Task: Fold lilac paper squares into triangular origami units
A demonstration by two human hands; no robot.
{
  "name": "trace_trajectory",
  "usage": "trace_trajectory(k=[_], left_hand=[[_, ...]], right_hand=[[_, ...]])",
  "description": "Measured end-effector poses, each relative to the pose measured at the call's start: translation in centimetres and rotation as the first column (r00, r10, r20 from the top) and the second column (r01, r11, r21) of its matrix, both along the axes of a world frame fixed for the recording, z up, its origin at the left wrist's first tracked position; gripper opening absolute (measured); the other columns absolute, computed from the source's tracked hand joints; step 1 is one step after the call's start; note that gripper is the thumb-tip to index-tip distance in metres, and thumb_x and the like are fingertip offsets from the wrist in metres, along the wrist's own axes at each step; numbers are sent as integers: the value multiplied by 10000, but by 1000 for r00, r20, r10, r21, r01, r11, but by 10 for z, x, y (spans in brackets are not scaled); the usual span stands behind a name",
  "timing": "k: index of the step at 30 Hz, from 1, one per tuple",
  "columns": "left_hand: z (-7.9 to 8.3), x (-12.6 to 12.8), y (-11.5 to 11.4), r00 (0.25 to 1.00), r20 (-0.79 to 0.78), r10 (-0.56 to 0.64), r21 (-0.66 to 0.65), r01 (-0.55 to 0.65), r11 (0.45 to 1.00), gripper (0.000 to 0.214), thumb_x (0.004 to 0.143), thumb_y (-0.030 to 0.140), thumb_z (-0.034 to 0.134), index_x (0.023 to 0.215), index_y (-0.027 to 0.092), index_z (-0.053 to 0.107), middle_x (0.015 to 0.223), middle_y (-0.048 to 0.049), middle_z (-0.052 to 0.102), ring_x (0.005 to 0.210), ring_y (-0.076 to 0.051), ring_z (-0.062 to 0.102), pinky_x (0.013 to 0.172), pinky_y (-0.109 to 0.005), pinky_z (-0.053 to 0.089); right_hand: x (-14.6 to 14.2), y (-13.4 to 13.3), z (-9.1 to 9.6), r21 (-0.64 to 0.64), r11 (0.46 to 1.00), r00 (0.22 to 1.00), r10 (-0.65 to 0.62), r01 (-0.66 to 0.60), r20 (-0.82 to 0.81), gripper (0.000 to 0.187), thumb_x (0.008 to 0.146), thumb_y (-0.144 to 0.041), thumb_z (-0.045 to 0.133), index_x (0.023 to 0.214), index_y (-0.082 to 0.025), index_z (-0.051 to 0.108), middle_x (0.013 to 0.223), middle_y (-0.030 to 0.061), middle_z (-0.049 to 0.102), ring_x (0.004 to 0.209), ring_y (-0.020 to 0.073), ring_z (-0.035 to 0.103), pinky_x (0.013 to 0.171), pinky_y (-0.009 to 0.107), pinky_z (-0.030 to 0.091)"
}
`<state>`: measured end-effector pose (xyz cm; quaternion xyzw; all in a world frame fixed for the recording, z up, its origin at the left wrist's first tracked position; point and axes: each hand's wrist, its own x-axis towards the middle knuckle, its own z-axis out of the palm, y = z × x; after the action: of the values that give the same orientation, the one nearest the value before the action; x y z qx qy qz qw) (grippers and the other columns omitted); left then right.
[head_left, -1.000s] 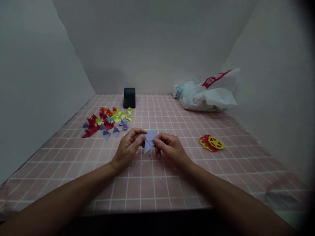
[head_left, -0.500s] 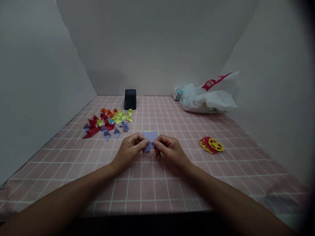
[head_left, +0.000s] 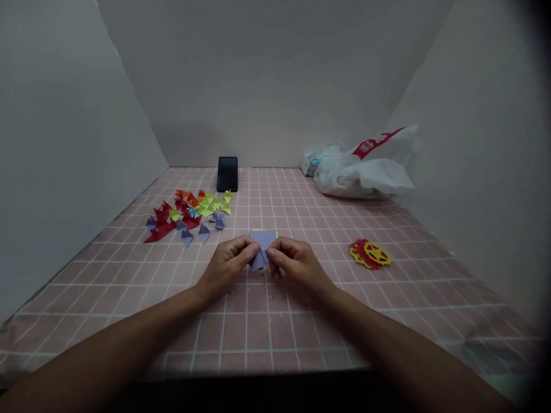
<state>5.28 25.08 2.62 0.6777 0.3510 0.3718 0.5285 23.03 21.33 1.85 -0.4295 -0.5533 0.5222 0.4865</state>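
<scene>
Folding looks like the step in hand: the paper (head_left: 264, 237) sits at the centre of the action, held between both hands, its creased flap (head_left: 259, 264) pointing to 6 o'clock, a thin yellow edge (head_left: 258, 230) peeping out at 12. At 8 o'clock it's the left hand (head_left: 226, 261), thumb and fingers pinching the paper's near side; at 4 o'clock the right hand (head_left: 297, 261), pinching its own side the same way. Two snug grips, and the paper lies right at the thumb tips, its broad upper part clear of them, the flap down between. The next move calls, I'd judge, for lined-up edges and a firm press along the crease, neither pinch slipping. Is the paper touching the cloth (head_left: 235, 330)? Can't tell. Over at 10 o'clock, small folded pieces (head_left: 189, 220), the closest near the left hand; phone (head_left: 227, 174) at 11, bag (head_left: 344, 178) at 2, discs (head_left: 373, 254) at 3, all well apart.
</scene>
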Motion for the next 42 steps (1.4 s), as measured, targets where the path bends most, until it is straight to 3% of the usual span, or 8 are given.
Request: trace_trajectory(k=[13,33,42], left_hand=[[-1,0,0,999,44,-29,2,29,1000,126,838,279,613,835,163,661,733,-14,639,660,-131,574,633,-256,450],[3,0,-3,998,-56,-4,106,10,994,207,875,311,556,740,167,618,668,10,558,628,-125,503,596,-245,402],[-1,2,-1,998,-40,39,38,-38,999,208,842,336,609,727,162,595,654,17,537,591,-111,474,566,-244,378]], right_hand=[[-1,-1,-2,-18,1000,1000,-24,24,-1,293,878,-399,612,682,-195,535,563,-32,563,484,101,516,501,246,391],[-3,-4,5,-1,1000,996,10,-10,84,257,847,-324,598,638,-201,512,541,-40,533,491,99,486,506,245,365],[-2,-2,-1,-11,1000,999,28,-28,15,263,868,-343,609,666,-196,527,553,-37,550,500,98,497,513,243,374]])
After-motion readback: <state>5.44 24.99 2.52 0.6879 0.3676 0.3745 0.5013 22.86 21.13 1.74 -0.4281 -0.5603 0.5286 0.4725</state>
